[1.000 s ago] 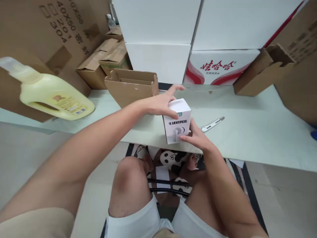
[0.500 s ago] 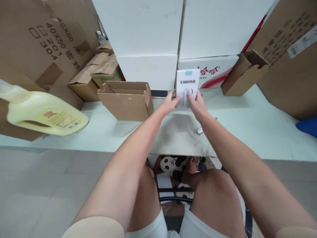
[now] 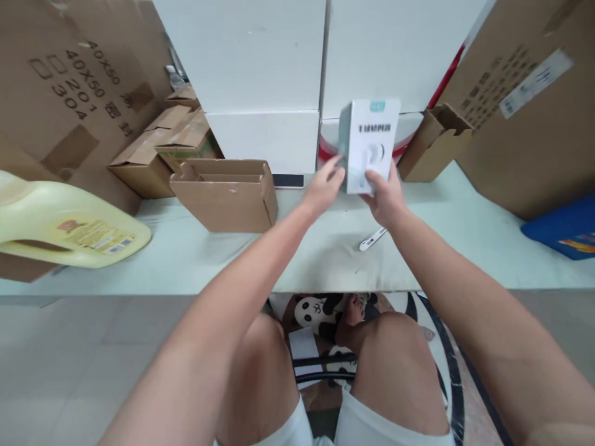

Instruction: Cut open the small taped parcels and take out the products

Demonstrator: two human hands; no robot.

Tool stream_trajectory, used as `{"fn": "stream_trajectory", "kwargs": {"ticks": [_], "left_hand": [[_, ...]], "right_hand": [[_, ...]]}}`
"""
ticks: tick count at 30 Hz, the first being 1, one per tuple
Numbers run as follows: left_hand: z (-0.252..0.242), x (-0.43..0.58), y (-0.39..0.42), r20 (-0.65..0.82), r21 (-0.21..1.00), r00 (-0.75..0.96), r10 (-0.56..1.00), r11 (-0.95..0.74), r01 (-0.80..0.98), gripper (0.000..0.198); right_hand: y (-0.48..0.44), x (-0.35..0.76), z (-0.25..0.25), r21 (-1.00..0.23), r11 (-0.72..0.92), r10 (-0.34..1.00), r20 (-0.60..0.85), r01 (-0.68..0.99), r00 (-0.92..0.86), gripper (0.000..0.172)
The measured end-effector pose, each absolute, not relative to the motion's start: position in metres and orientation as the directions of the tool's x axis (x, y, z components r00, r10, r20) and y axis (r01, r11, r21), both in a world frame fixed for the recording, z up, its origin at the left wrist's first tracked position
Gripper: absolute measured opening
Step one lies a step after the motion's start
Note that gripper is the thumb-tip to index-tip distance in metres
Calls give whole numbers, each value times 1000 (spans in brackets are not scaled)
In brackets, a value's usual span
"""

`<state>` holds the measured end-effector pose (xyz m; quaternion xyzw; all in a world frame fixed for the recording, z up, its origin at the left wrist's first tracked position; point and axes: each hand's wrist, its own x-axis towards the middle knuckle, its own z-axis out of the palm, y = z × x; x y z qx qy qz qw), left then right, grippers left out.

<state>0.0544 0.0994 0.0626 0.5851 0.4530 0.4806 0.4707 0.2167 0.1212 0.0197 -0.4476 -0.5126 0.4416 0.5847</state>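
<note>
A small white carton with dark lettering, a teal label and a printed picture of a rounded device is held up above the table. Its lower right corner is gripped by my right hand, thumb across the front. My left hand is beside the carton's left side, thumb and fingers apart; whether the fingertips touch it I cannot tell. On the cloth below lies a white utility knife. An open brown cardboard box stands to the left of my left hand.
White boxes are stacked at the back, with a dark flat object before them. To the left are a yellow jug and brown cartons. A narrow open carton and a blue container stand right.
The white carton has risen and turned so that its left side shows. My left hand has come off its front, while my right hand keeps hold. The view has shifted slightly.
</note>
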Motion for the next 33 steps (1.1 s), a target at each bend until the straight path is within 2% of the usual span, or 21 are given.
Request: {"fn": "stream_trajectory", "kwargs": {"ticks": [2,3,5,8,10,12,14,17,19,21,25,33], "left_hand": [[38,65,65,16,996,176,984,-32,88,37],[25,71,49,-56,996,197,979,40,83,32],[1,79,24,-219,975,251,943,220,24,22],[-27,87,-2,-306,931,317,898,351,-96,16],[-38,88,-10,-295,925,362,884,359,-123,16],[-43,88,-12,-264,939,395,880,328,-104,16],[-45,86,-10,-231,964,401,886,264,-27,15],[-45,82,-3,-226,959,433,873,122,254,16],[-43,80,2,-257,882,484,836,-2,471,17],[-42,79,6,-289,789,529,798,-115,603,19],[-38,77,17,-305,719,546,780,-187,669,23],[-36,59,47,-424,750,428,798,44,660,19]], "right_hand": [[97,239,2,-948,-47,960,-129,-314,246,49],[90,253,-6,-914,-111,912,-250,-390,325,42],[83,287,-17,-895,-144,813,-350,-421,465,34],[80,345,-22,-952,-245,731,-306,-184,610,29],[80,378,-20,-934,-357,687,-279,-22,672,26],[83,402,-18,-901,-432,653,-279,43,704,22],[89,415,-18,-873,-482,634,-295,67,715,22],[105,424,-20,-824,-558,620,-335,98,709,29],[116,426,-20,-797,-593,622,-366,111,692,32],[126,428,-19,-782,-612,628,-392,115,672,34],[149,427,-15,-785,-612,628,-411,93,661,33],[225,418,-23,-833,-553,594,-402,-11,697,35]]}}
